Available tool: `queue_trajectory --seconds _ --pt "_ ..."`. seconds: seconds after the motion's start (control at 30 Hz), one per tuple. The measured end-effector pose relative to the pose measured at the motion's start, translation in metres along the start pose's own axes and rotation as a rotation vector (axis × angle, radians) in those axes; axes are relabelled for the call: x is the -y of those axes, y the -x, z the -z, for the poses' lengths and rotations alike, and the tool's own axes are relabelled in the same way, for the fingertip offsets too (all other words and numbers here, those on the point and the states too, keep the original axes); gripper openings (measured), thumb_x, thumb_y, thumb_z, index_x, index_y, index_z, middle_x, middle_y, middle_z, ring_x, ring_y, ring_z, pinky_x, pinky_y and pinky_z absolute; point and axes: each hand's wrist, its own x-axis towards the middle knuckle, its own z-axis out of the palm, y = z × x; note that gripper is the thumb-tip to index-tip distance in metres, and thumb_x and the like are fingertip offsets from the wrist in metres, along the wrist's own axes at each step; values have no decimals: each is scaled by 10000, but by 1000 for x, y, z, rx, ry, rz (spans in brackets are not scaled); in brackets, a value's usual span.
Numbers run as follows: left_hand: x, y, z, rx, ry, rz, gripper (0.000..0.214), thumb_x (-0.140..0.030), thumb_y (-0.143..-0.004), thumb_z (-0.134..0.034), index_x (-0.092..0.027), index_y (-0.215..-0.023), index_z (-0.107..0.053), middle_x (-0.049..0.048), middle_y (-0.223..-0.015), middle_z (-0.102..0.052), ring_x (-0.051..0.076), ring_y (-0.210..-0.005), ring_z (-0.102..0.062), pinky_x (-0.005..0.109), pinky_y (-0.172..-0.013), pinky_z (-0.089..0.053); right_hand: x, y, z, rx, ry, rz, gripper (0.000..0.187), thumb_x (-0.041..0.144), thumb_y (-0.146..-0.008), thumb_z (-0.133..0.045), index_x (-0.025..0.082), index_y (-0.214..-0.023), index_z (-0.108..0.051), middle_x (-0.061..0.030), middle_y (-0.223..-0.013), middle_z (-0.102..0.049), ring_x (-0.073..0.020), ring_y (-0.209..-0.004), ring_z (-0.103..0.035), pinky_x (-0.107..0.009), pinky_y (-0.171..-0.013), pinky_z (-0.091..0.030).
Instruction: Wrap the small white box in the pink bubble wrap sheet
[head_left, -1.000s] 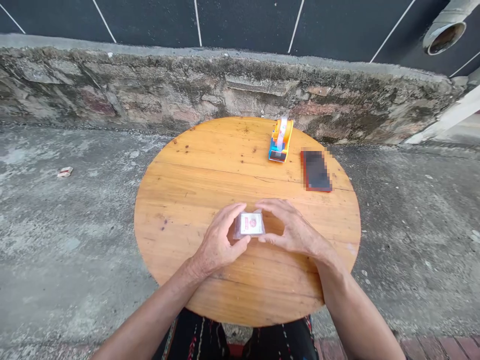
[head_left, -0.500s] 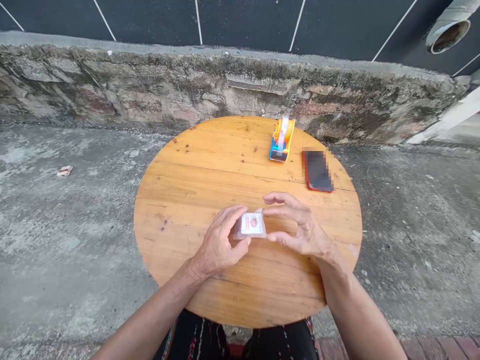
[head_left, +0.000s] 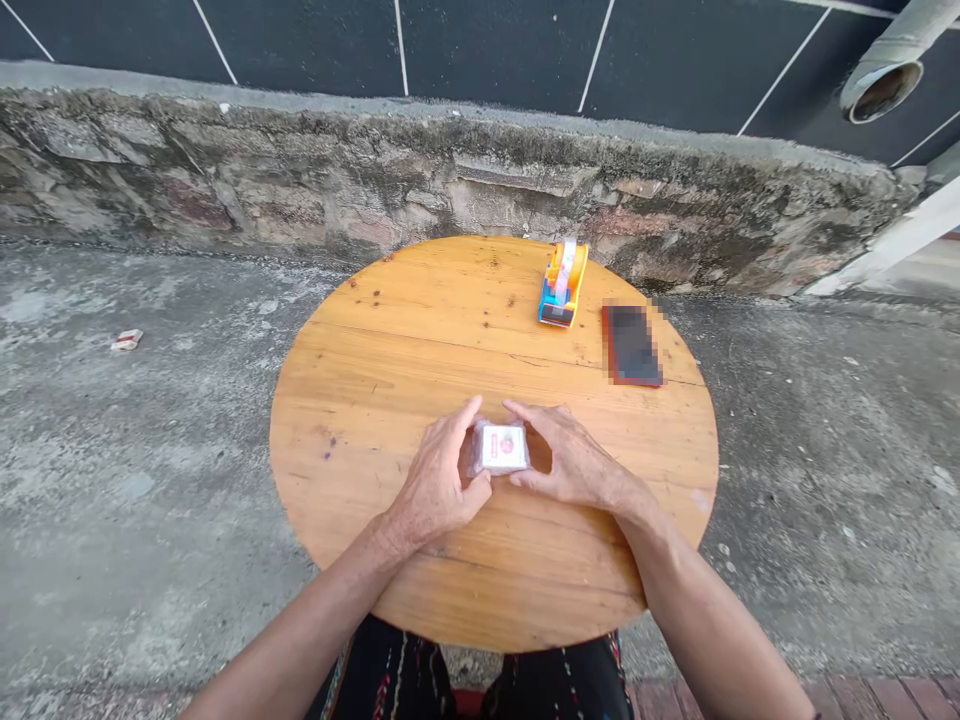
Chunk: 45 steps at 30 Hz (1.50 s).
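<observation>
A small white pack of cards (head_left: 504, 447) with red print, in crinkled clear plastic, sits near the middle of the round wooden table. My left hand (head_left: 439, 470) curves around its left side, thumb at the near corner and fingers at the far corner. From the right, my right hand (head_left: 574, 460) frames the pack the same way, thumb near and fingers far. Both hands appear to hold the pack between them by its edges. Its printed face is turned up and uncovered.
On the wooden table (head_left: 375, 360), a yellow and blue tape dispenser (head_left: 562, 285) stands at the far side. A phone in a red case (head_left: 634, 345), partly pixelated, lies to its right. Behind the table runs a low stone wall (head_left: 337, 185).
My right hand has moved left and lowered its raised fingers around the right side of the pack. My left hand and the pack have stayed nearly in place.
</observation>
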Motion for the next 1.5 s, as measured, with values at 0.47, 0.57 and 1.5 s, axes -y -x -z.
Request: queue_trajectory --seconds 0.47,0.57,1.5 --pt "1 -1 0 -119 80 94 816 -136 -743 -555 -185 -1479 -207 135 -1386 -503 270 -1292 -463 494 -1090 -363 -13 0 -7 -94 -24 -62 763 363 -807 -658 238 -1464 -291 -124 -1343 -547 -284 -1213 -521 -483 -994 -406" --pt "3 -1 -2 -115 70 78 783 -127 -732 -561 -185 -1455 -266 117 -1324 -556 254 -1248 -502 471 -1073 -386 -12 1 -5 -65 -28 -61 846 403 -777 -693 247 -1479 -249 -126 -1375 -522 -294 -1233 -506 -508 -1015 -380" --pt "15 -12 4 -312 609 305 628 -203 -737 -545 -160 -1353 -430 124 -1280 -579 268 -1256 -497 475 -1079 -354 -11 -5 -16 -177 -24 -130 762 340 -775 -675 195 -1444 -340 -137 -1244 -613 -294 -1138 -565 -473 -980 -399"
